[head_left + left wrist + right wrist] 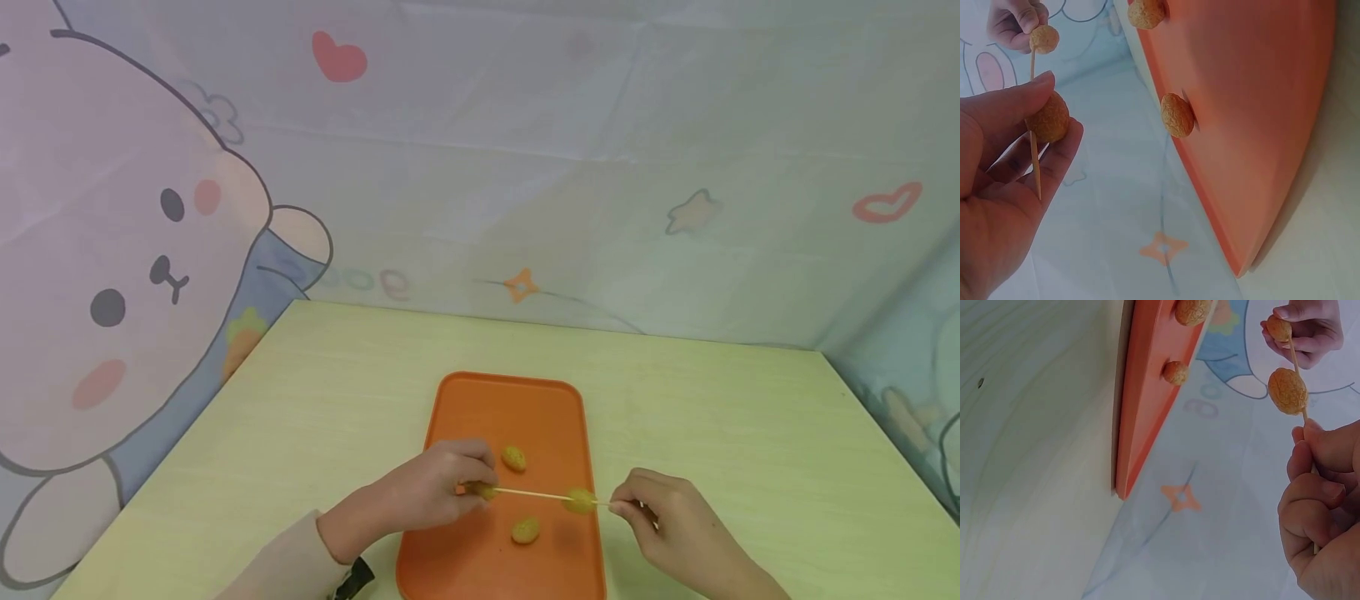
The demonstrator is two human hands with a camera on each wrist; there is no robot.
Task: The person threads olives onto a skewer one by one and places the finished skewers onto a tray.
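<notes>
A thin wooden skewer (534,494) stretches between both hands above an orange tray (498,575). My left hand (438,487) pinches a wrinkled golden-brown food ball (1052,117) between thumb and fingers. The skewer's pointed end sticks out past that ball toward the left palm. At the other end, my right hand (671,525) grips the skewer with curled fingers. A second ball (1287,391) is threaded on the skewer just ahead of the right fingertips. Two loose balls lie on the tray, one farther back (513,457) and one nearer (525,530).
The tray sits on a pale wood-grain table (720,433). Behind the table hangs a printed cloth (525,167) with a cartoon bear on its left. A small black object (354,579) shows by the left sleeve.
</notes>
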